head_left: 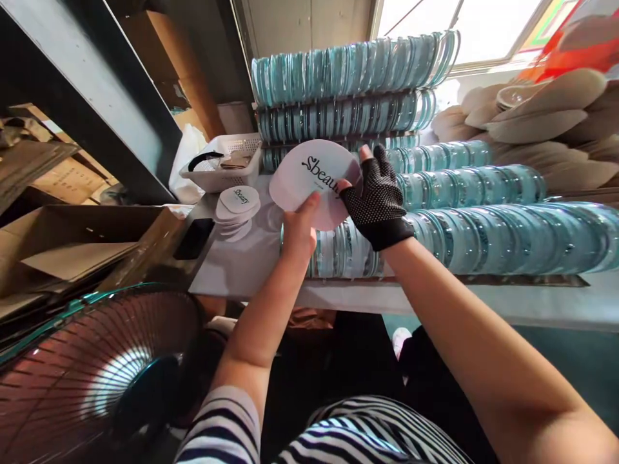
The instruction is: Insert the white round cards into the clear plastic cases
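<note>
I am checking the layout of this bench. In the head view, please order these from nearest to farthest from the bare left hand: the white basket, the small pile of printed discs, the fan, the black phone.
From the left hand:
1. Pile of printed discs, just to its left on the bench.
2. Black phone, further left, at the bench edge.
3. White basket, up and left, behind the pile; it is close to the phone in rank, hard to separate.
4. Fan, low left, below the bench.

1. Daylight pours from the window [483,26] ahead of me; its panes are blown out to white.
2. The stacked lids [348,64] catch that light and shine with glare along their rims.
3. Under the table [435,299] it is dim, and my lap sits in deep shadow.
4. The wide lens bends the edges: the shelf [87,90] leans and the fan [97,380] bulges.
5. The print on the disc [314,180] in my hands reads sharp.
</note>
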{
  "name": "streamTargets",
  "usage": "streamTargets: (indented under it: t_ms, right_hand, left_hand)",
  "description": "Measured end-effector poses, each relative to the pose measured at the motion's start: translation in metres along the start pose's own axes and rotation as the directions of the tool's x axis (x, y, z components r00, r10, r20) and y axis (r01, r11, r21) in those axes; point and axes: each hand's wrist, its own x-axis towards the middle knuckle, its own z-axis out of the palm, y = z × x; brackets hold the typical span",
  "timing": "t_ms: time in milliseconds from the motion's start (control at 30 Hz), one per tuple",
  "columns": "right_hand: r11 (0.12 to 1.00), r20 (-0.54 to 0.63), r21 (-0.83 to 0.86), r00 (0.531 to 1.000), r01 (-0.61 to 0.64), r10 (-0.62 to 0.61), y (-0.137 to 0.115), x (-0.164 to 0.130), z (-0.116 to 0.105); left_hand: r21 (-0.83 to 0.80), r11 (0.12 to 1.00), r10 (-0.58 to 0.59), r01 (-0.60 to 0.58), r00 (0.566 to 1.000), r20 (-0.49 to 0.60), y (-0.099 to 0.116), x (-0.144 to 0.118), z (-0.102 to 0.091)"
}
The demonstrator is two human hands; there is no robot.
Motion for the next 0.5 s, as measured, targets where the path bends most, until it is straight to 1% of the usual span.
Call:
streamTargets:
  t_ms: [33, 67, 167, 200, 233, 267, 300, 333, 367, 400, 433, 467, 500]
  right_hand:
    - [1.0, 0.003, 0.006, 1.0, 0.004, -0.004, 0.001, -0.001, 0.0]
    - [0.999, 0.014, 0.014, 0.999, 0.034, -0.034, 0.0, -0.002, -0.001]
    - [0.983, 0.09, 0.067, 0.98, 0.173, -0.178, -0.011, -0.007, -0.008]
    - [0.98, 0.117, 0.088, 0.975, 0.177, -0.186, -0.015, -0.008, -0.01]
    - [0.984, 0.131, 0.103, 0.979, 0.144, -0.157, -0.019, -0.007, -0.012]
    - [0.99, 0.117, 0.112, 0.988, 0.084, -0.097, -0.02, -0.005, -0.015]
    - [0.993, 0.073, 0.115, 0.997, 0.01, -0.019, -0.02, -0.003, -0.018]
    - [0.991, 0.0, 0.116, 0.998, -0.062, 0.062, -0.018, -0.001, -0.022]
    - [0.987, -0.089, 0.117, 0.988, -0.115, 0.125, -0.015, 0.0, -0.027]
    - [0.983, -0.178, 0.112, 0.971, -0.143, 0.162, -0.01, -0.002, -0.033]
    - [0.983, -0.25, 0.099, 0.952, -0.157, 0.177, -0.004, -0.006, -0.04]
    - [0.982, -0.298, 0.08, 0.936, -0.169, 0.186, 0.002, -0.012, -0.046]
    - [0.981, -0.314, 0.058, 0.93, -0.183, 0.192, 0.01, -0.02, -0.051]
  left_hand:
    - [-0.005, 1.0, 0.007, -0.007, 1.0, -0.001, 0.0, 0.0, -0.001]
    - [-0.012, 1.0, 0.011, -0.011, 1.0, 0.006, 0.001, 0.001, -0.003]
    - [-0.026, 0.999, 0.049, -0.048, 0.997, 0.051, 0.004, -0.001, -0.006]
    - [-0.026, 0.998, 0.064, -0.062, 0.995, 0.074, 0.007, -0.003, -0.006]
    - [-0.025, 0.997, 0.074, -0.072, 0.992, 0.1, 0.011, -0.004, -0.005]
    - [-0.026, 0.997, 0.08, -0.078, 0.989, 0.126, 0.016, -0.005, -0.005]
    - [-0.032, 0.996, 0.088, -0.084, 0.985, 0.15, 0.023, -0.005, -0.005]
    - [-0.043, 0.995, 0.097, -0.091, 0.98, 0.174, 0.031, -0.003, -0.007]
    - [-0.05, 0.994, 0.104, -0.097, 0.977, 0.187, 0.04, 0.001, -0.011]
    - [-0.045, 0.994, 0.106, -0.099, 0.977, 0.187, 0.049, 0.006, -0.019]
    - [-0.016, 0.995, 0.105, -0.103, 0.981, 0.166, 0.058, 0.011, -0.03]
    - [0.051, 0.994, 0.092, -0.099, 0.988, 0.125, 0.066, 0.017, -0.046]
    - [0.148, 0.985, 0.079, -0.089, 0.995, 0.068, 0.073, 0.021, -0.066]
